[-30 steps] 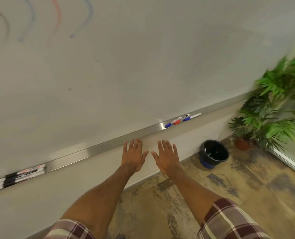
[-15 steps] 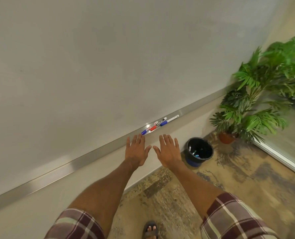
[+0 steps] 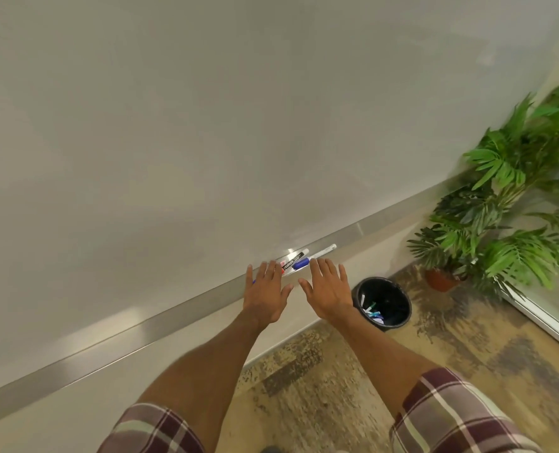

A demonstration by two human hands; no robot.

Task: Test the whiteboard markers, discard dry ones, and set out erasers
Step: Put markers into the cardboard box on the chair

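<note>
A large whiteboard (image 3: 206, 125) fills the upper left, with a metal tray (image 3: 140, 335) running along its lower edge. On the tray lie a few markers: a blue-capped marker (image 3: 317, 256), a black-labelled one (image 3: 294, 256) and a red-capped one partly hidden behind my fingers. My left hand (image 3: 266, 294) reaches out flat with straight fingers, its tips at the tray just left of the markers. My right hand (image 3: 328, 291) is stretched out beside it, fingers straight, its tips near the blue cap. Neither hand holds anything.
A black waste bin (image 3: 399, 295) stands on the floor below the tray to the right, with several discarded markers inside. A potted palm (image 3: 506, 204) in a brown pot fills the right corner. A white frame edge (image 3: 546, 325) runs along the floor at far right.
The view has shifted right along the board; the drawn lines and the left marker group have left the frame. Both hands have come up to the tray, close to the markers.
</note>
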